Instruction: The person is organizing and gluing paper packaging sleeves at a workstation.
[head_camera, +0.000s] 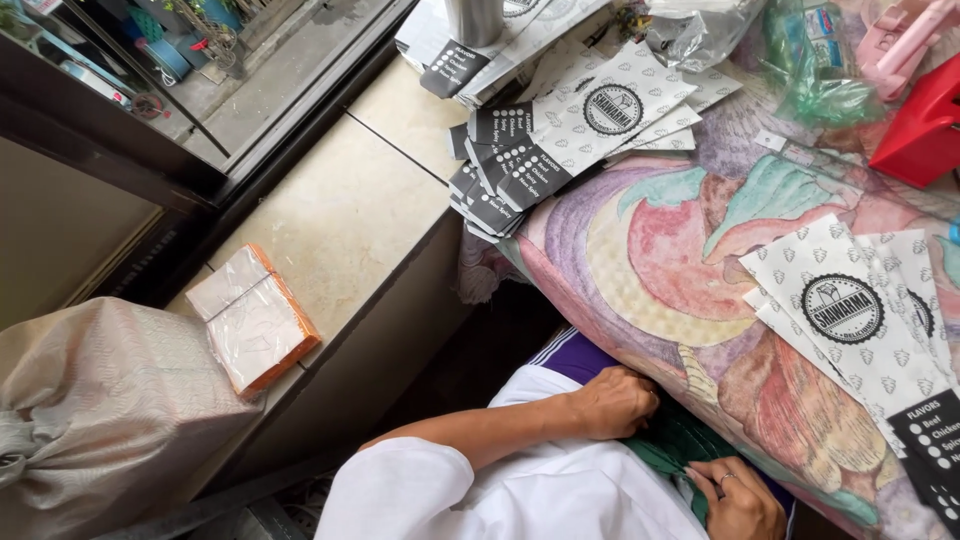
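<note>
A: Your left hand (612, 402) is clenched on the dark green folded cloth (672, 447) in your lap; your right hand (738, 497) pinches its edge.

B: Tug hard and your elbow may nudge the printed white paper sleeves (850, 315) off the painted cushion (660, 260).

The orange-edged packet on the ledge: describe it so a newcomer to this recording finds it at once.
Start at the pale stone ledge running under the window on the left. Near its lower end, beside the grey tied sack, lies a flat rectangular packet wrapped in clear plastic. Its orange edges set it apart; the paper sleeves farther up are black and white.
</note>
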